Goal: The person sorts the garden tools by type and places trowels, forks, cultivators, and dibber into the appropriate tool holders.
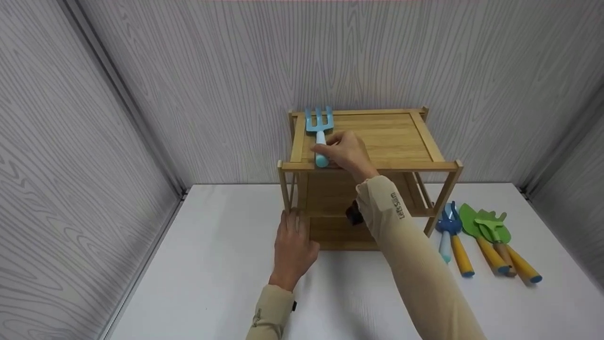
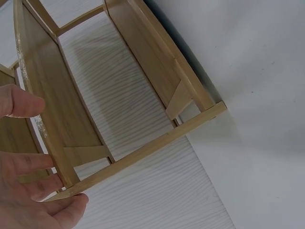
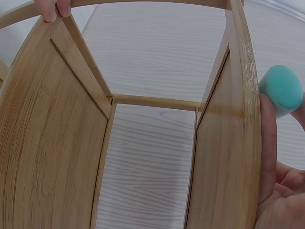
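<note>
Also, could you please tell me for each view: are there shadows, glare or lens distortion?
Head view: soft shadows on the table before the shelf; left wrist view: speckled glare on a shelf edge, which looks bowed; right wrist view: shelf edges bowed too, with paler glare.

Head view from above, facing forward and down, wrist views close, all sharing the wooden shelf (image 1: 383,138)

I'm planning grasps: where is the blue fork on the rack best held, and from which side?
Likely its handle, from the right, as the right hand does: it's slim and points toward the rack's front edge, prongs toward the wall.
</note>
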A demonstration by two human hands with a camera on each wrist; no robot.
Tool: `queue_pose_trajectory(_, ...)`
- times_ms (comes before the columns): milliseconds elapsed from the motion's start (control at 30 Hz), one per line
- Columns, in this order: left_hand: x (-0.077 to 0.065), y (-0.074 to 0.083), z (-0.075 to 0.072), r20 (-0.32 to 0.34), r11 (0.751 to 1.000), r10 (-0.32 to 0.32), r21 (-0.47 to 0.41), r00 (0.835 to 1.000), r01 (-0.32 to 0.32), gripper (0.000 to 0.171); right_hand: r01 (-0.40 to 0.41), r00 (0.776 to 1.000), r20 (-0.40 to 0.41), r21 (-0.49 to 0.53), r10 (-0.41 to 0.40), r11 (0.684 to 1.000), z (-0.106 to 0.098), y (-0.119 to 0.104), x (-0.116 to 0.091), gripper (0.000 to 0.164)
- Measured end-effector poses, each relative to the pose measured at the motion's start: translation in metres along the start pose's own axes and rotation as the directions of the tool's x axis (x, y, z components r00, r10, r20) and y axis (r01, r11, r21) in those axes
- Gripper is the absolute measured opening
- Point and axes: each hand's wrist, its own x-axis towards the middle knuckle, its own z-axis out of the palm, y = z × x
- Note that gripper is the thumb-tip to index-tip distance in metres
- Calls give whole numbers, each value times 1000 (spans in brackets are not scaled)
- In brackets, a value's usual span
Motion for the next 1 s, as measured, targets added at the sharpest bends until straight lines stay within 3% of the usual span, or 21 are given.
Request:
queue_pose_trajectory(267, 1, 2, -4, 56, 999, -35, 11, 998, 35, 59, 38, 999, -13, -41, -39, 998, 0, -1, -2, 29)
queue_pose_trajectory(500, 4, -2, -7, 63, 1000, -21, 24, 998, 19, 57, -1, 1000, 13, 108, 0, 994, -11, -6, -6, 33)
queue_pose_trajectory(667, 0, -4, -10, 71, 997, -55, 52, 996, 52, 60, -11, 998, 70, 141, 1, 990, -20, -7, -14, 30)
queue_pose_trajectory(800, 0, -2, -10, 89, 998, -40, 53, 995, 35, 59, -45, 995, 96, 171, 29, 984, -33, -2, -22, 24)
queue_pose_trajectory(1000, 4, 1, -11, 91, 998, -54, 21, 994, 52, 60, -15, 984, 175, 180, -17, 984, -53, 4, -32, 23)
